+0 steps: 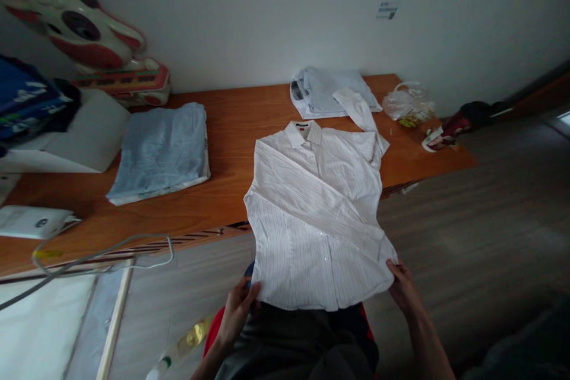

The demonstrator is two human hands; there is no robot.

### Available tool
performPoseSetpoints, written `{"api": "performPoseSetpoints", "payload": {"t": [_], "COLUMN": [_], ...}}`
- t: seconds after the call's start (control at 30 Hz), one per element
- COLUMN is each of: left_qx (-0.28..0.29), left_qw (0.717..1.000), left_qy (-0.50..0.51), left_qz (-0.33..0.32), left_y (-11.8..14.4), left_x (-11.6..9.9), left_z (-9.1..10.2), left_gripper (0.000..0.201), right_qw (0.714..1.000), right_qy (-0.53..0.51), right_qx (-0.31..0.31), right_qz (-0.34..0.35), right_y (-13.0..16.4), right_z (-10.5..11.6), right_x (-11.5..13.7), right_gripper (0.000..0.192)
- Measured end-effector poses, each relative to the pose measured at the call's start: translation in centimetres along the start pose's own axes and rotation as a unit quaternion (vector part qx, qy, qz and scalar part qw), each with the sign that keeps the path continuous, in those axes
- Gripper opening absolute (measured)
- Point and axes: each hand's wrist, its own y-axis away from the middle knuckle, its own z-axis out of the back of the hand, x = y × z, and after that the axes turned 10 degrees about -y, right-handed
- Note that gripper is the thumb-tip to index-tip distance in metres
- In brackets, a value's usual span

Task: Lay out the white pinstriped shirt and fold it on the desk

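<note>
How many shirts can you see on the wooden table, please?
3: a white shirt at the front edge, a folded blue shirt at left, another folded shirt by the wall.

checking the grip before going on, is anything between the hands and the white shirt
Nothing visible is. The left hand grips the white shirt's lower left hem corner and the right hand grips the lower right corner, directly on the fabric. The shirt lies partly on the wooden table, its hem hanging over the edge.
</note>
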Motion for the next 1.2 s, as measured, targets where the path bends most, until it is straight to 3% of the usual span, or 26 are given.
{"api": "performPoseSetpoints", "payload": {"t": [0.13,0.27,0.4,0.5,0.57,0.63,0.7,0.8,0.93,1.0,1.07,1.1,1.17,1.2], "left_qx": [-0.068,-0.153,-0.177,-0.194,-0.203,-0.207,-0.205,-0.197,-0.199,-0.200,-0.200,-0.198,-0.198,-0.203], "left_qw": [0.988,0.959,0.912,0.848,0.802,0.763,0.739,0.726,0.721,0.719,0.717,0.716,0.716,0.719], "left_qy": [-0.123,-0.173,-0.163,-0.213,-0.292,-0.372,-0.443,-0.508,-0.526,-0.528,-0.532,-0.533,-0.528,-0.520], "left_qz": [-0.067,-0.165,-0.331,-0.445,-0.480,-0.486,-0.464,-0.421,-0.406,-0.405,-0.403,-0.405,-0.411,-0.414], "left_y": [-0.5,-1.6,-4.0,-7.4,-10.4,-13.6,-16.5,-19.6,-21.1,-21.0,-20.8,-20.7,-20.8,-21.0], "left_x": [-0.6,-4.8,-13.6,-21.4,-25.6,-28.3,-29.2,-28.4,-26.7,-26.6,-26.9,-27.3,-28.2,-28.7], "left_z": [0.8,2.9,5.7,7.4,8.1,8.4,8.3,7.8,7.3,7.4,7.6,7.8,8.4,8.6], "left_gripper": [0.043,0.032,0.033,0.034,0.037,0.045,0.054,0.061,0.065,0.066,0.067,0.067,0.063,0.058], "right_qw": [0.986,0.965,0.950,0.925,0.918,0.929,0.945,0.951,0.933,0.908,0.855,0.810,0.692,0.650], "right_qy": [0.156,0.168,0.204,0.265,0.277,0.260,0.226,0.158,0.057,0.035,0.105,0.164,0.260,0.283], "right_qx": [0.016,-0.048,-0.012,-0.009,-0.026,-0.034,-0.035,-0.049,-0.088,-0.075,0.016,0.101,0.283,0.323], "right_qz": [0.051,0.195,0.234,0.270,0.283,0.261,0.236,0.261,0.345,0.412,0.508,0.553,0.612,0.627], "right_y": [-1.6,-4.0,-5.4,-6.2,-6.8,-7.3,-7.3,-5.7,0.3,4.8,9.7,12.2,16.6,18.5], "right_z": [1.7,-0.7,-4.4,-5.7,-5.6,-5.2,-4.8,-4.6,-5.3,-6.1,-7.5,-8.5,-11.1,-12.7], "right_x": [1.1,1.5,1.3,1.1,1.0,1.1,1.3,2.1,4.2,5.6,6.7,6.9,6.4,5.6], "right_gripper": [0.053,0.067,0.072,0.078,0.077,0.074,0.070,0.060,0.045,0.035,0.027,0.020,0.013,0.018]}}
